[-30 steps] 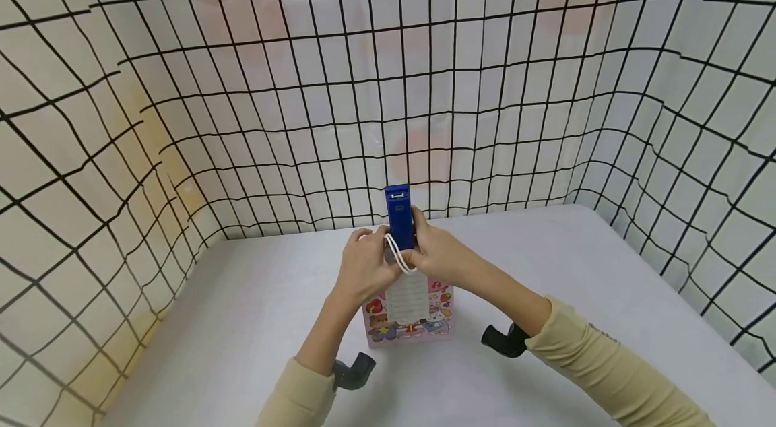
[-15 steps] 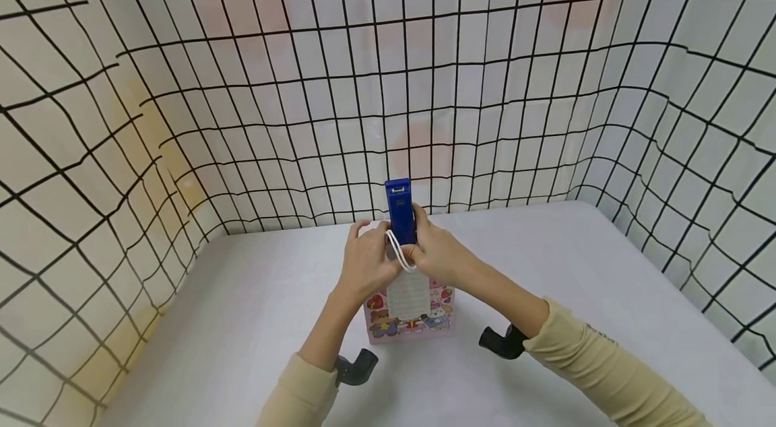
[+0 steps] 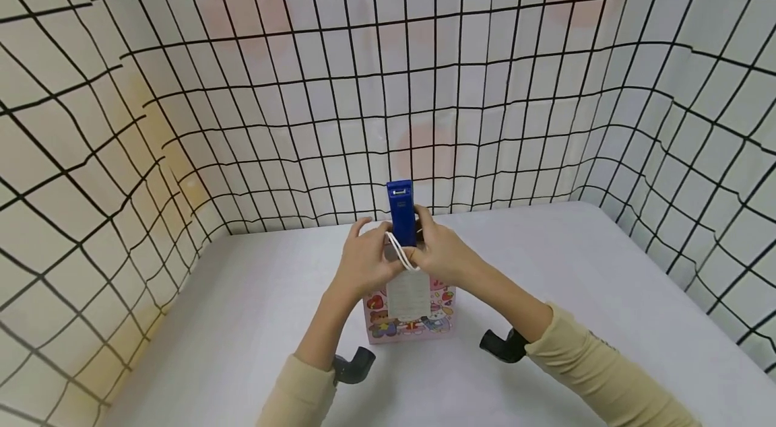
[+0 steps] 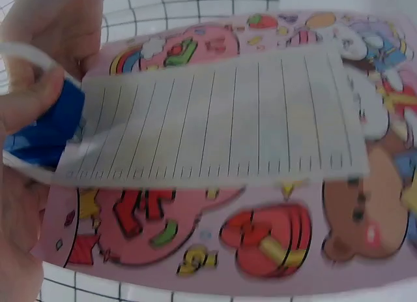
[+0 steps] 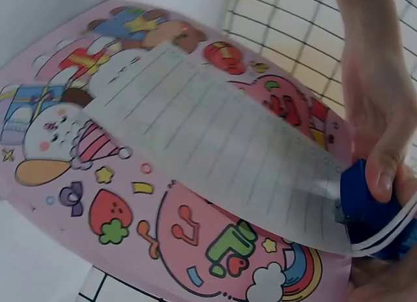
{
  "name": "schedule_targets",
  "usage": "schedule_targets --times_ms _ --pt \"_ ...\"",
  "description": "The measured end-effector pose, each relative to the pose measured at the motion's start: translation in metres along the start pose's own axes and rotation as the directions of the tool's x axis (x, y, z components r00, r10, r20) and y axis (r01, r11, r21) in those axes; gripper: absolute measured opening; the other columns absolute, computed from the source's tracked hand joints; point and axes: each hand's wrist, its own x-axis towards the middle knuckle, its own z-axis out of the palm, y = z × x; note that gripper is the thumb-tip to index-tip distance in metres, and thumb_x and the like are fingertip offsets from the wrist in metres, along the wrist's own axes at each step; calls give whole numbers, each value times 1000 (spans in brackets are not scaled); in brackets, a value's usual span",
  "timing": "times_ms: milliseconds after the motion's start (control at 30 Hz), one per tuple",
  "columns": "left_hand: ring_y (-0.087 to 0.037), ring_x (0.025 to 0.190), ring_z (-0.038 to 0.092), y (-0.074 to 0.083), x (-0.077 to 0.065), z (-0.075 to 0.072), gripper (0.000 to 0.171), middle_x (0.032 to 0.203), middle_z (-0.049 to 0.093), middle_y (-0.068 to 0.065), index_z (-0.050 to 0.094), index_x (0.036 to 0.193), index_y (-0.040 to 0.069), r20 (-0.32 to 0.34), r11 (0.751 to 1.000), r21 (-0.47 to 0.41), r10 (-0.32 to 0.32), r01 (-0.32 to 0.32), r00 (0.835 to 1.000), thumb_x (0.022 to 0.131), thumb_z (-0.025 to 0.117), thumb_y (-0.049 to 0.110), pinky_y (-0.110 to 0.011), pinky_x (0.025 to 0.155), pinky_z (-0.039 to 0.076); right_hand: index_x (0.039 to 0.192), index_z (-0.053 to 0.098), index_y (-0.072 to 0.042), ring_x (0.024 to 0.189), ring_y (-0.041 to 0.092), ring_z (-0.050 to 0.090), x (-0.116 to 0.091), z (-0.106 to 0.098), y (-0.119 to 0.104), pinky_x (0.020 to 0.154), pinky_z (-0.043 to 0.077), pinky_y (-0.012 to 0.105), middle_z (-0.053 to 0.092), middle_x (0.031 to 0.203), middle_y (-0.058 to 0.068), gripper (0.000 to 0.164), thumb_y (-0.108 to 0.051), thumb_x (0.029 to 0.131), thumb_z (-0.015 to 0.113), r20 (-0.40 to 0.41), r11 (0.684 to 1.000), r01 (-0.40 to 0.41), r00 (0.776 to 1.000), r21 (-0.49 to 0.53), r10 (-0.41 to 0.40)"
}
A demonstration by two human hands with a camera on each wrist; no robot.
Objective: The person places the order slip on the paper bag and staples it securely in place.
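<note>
A blue stapler [image 3: 402, 211] stands upright between my two hands at the top edge of a pink cartoon gift bag [image 3: 412, 327]. My left hand [image 3: 364, 262] grips around its lower part from the left, thumb on the blue body in the right wrist view. My right hand [image 3: 445, 255] wraps it from the other side, its thumb pressing the stapler [image 4: 55, 122] in the left wrist view. A strip of lined paper [image 5: 228, 152] lies on the bag's front, one short end right at the stapler's nose. White cord handles [image 3: 401, 253] loop beside the thumbs.
A white table [image 3: 261, 319] lies beneath, with a black wire grid [image 3: 424, 87] around its back and sides. Black curved pieces [image 3: 356, 366] stick out beside both wrists.
Hands, stapler and bag stay together in nearly the same place. The head view has shifted slightly, and the right fingers show a small movement at the stapler.
</note>
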Motion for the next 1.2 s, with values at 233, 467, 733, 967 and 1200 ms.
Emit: schedule_targets --times_ms 233,467,733,967,1200 --pt "-14 72 62 -1 -1 -2 53 78 69 -1 58 111 7 59 999 -25 26 -24 998 73 67 44 -39 110 24 140 16 -5 107 31 58 -3 -3 5 87 49 44 56 120 20 70 -27 87 55 4 999 16 1000 35 -16" --pt "-12 75 59 -3 -3 -2 64 83 67 1 54 119 7 66 997 -77 21 -16 998 73 66 51 -39 112 22 141 13 -1 105 32 59 -4 -6 6 86 49 44 55 121 22 70 -26 90 53 11 997 42 999 70 -43" --pt "-13 82 62 -3 -5 -1 73 78 67 3 50 127 12 78 994 -101 -23 31 997 71 66 56 -38 110 26 141 13 1 105 32 58 -5 -8 6 89 48 42 53 120 21 72 -24 89 56 -28 988 42 999 149 -38" --pt "-12 80 56 -4 -5 -1 74 84 65 2 49 128 14 80 994 -91 -49 56 996 71 67 57 -33 95 42 136 21 -2 105 32 58 -5 -12 7 84 51 41 54 120 21 68 -24 86 60 -95 985 22 995 169 -6" --pt "-8 70 49 -4 -5 -3 60 96 66 -1 50 124 14 71 997 -76 -25 31 997 77 66 47 -20 63 44 132 23 0 102 31 58 -4 -15 12 86 50 41 54 118 22 68 -24 83 64 -165 977 5 986 212 31"
